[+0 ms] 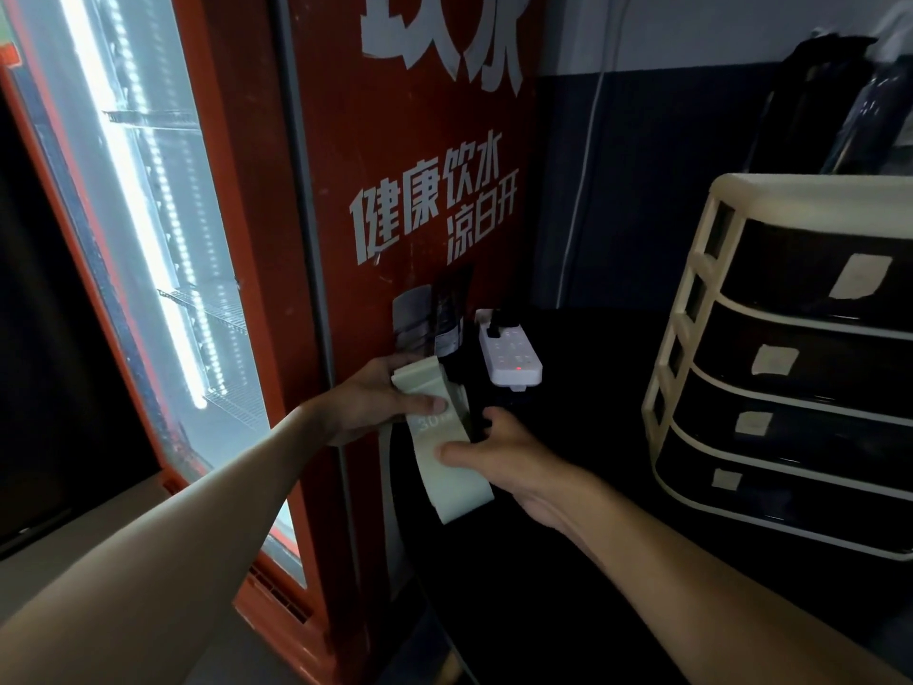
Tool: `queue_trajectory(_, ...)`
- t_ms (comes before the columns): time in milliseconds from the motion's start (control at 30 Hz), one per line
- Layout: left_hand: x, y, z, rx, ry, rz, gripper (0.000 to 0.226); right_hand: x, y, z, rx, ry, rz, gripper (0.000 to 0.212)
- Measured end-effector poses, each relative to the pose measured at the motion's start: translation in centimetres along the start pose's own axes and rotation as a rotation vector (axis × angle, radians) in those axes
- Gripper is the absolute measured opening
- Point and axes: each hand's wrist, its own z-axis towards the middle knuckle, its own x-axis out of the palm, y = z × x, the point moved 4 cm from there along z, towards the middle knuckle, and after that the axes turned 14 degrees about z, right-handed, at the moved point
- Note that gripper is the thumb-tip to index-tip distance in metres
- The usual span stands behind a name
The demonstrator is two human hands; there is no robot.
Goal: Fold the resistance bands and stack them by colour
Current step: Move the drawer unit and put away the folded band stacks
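A pale green resistance band [452, 467] marked "30" stretches between my two hands above the left edge of a black table [568, 561]. My left hand [380, 405] grips the band's upper, folded end, thumb laid across its face. My right hand [504, 462] holds the lower part, thumb pressed on top and fingers curled underneath. The band's loose end hangs just below my right thumb. A dark band or strip seems to lie between the hands, but the dim light hides it.
A red drinks fridge [410, 190] with a lit glass door stands directly left of the table. A white power strip [509, 355] lies at the table's back. A cream drawer unit [790, 363] with dark drawers sits at the right, black bags behind it.
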Motion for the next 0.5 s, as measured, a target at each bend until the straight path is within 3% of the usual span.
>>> queue_trajectory(167,-0.4,-0.4,-0.8,0.028,-0.049,-0.068,0.049,0.5,0.0,-0.7,-0.044,-0.02,0.055,0.067)
queue_trajectory(333,-1.4,-1.0,-1.8,0.061,-0.156,-0.124,0.061,1.2,-0.1,-1.3,-0.112,-0.088,0.127,0.067)
queue_trajectory(500,-1.5,-1.5,-3.1,0.088,-0.236,-0.163,0.057,1.5,0.8,-1.6,-0.163,-0.119,0.147,0.076)
